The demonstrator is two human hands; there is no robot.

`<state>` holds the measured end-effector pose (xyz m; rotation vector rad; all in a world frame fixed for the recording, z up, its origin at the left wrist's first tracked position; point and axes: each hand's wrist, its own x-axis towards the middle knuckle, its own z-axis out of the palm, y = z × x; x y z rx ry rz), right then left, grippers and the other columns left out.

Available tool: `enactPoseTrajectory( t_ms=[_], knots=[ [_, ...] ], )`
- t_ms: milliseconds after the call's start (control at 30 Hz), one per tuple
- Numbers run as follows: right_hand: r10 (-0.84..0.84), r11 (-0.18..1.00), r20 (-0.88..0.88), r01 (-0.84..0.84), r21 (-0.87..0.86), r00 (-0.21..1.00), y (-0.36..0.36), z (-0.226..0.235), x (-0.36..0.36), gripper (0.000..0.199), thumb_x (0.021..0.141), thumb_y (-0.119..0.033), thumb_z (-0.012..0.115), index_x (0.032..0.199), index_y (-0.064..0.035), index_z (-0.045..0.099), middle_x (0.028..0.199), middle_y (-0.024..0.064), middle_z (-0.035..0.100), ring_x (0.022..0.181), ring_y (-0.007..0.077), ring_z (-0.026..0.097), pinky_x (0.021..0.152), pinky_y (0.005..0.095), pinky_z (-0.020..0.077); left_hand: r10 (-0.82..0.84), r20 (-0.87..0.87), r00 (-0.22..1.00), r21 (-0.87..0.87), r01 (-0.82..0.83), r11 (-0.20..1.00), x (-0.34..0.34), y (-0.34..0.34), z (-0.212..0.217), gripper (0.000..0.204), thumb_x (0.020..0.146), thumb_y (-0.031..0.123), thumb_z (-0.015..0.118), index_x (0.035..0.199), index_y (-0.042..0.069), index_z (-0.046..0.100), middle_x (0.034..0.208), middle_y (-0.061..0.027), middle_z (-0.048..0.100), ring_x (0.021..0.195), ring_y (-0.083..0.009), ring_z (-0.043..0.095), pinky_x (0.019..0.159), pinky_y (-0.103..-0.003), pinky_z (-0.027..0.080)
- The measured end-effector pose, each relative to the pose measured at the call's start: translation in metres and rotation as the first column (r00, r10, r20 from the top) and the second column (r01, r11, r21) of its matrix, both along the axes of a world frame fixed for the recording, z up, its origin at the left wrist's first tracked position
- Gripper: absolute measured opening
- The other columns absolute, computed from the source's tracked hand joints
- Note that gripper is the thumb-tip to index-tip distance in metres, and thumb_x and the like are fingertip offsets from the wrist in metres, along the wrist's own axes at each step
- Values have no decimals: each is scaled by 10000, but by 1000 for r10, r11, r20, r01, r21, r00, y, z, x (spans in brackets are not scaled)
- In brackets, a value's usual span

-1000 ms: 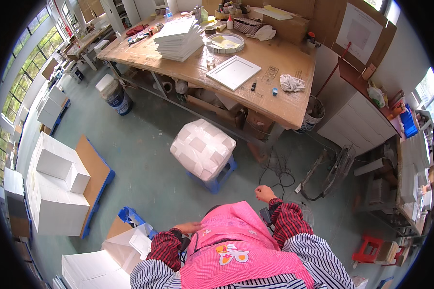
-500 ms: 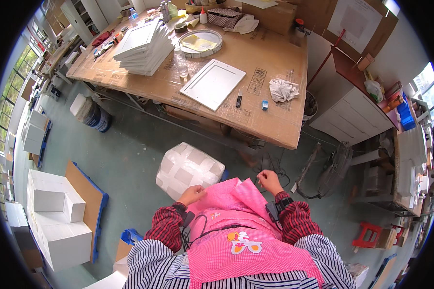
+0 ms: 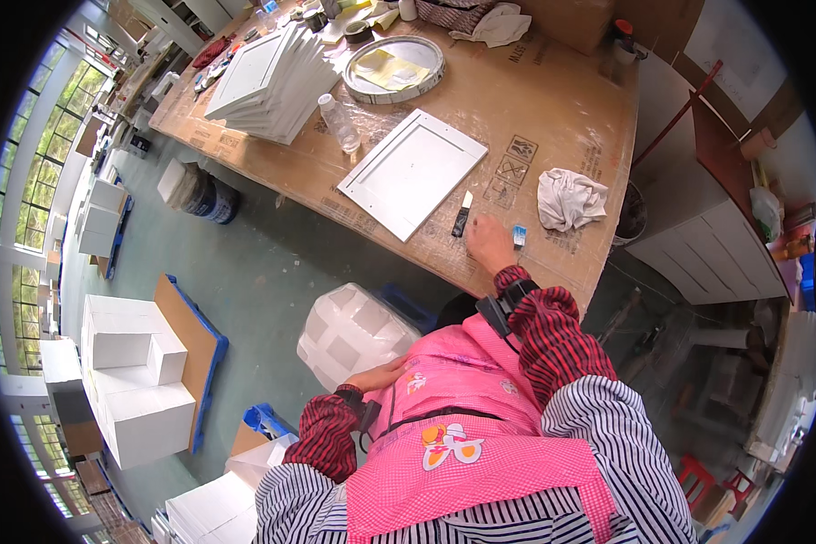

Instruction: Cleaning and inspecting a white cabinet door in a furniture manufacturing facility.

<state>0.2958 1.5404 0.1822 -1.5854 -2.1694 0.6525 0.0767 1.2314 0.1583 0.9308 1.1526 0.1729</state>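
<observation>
My right hand is at the front part of the table, its fingers bent and nothing visible in them. Close by its fingertips lies a flat tool with a black handle and a pale blade end, perhaps a scraper. On the hand's other side sits a small blue and white box. A white rectangular panel with a thin line along its edge lies flat, left of the tool. My left hand rests against the pink apron over my lap, fingers extended.
A crumpled white cloth lies toward the table's right edge. Further left are a clear bottle, a round tray and a stack of white panels. A tape-wrapped white bundle stands below the table's front edge.
My right hand has gone from the apron up and forward onto the table, near the black-handled tool. My left hand has settled on the apron. The table now appears closer.
</observation>
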Motion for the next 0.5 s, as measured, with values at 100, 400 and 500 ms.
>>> enactPoseTrajectory(
  t_ms=[100, 400, 500],
  knots=[
    [-65, 997, 148, 69, -23, 987, 17, 11, -22, 407, 885, -376, 698, 1076, -19, 655, 1061, 195, 676, 912, 382, 710, 772, 483, 573, 119, 52, 992, -26, -117, 993, -7, 0, 1, 736, 1072, 482, 452, 1630, 80, 188, 1649, -119, 286, 1501, -226, 281, 1234, -341, 228],
    [-80, 969, 90, 99, -227, 993, 37, -6, -6, 345, 852, -204, 677, 1085, 41, 611, 995, 256, 698, 930, 420, 713, 777, 503, 579, 184, -113, 976, -18, -188, 982, -23, 41, 36, 772, 1054, 542, 462, 1612, 53, 247, 1607, -128, 368, 1470, -224, 338, 1214, -331, 265],
    [-10, 989, -238, -26, -147, 971, 34, -26, 8, 323, 854, -156, 653, 1108, 35, 590, 885, 206, 693, 836, 347, 729, 704, 445, 587, 36, -331, 943, -71, -63, 995, -47, 58, 24, 866, 991, 648, 507, 1565, 18, 354, 1540, -165, 473, 1412, -247, 438, 1181, -326, 315]
  ],
)
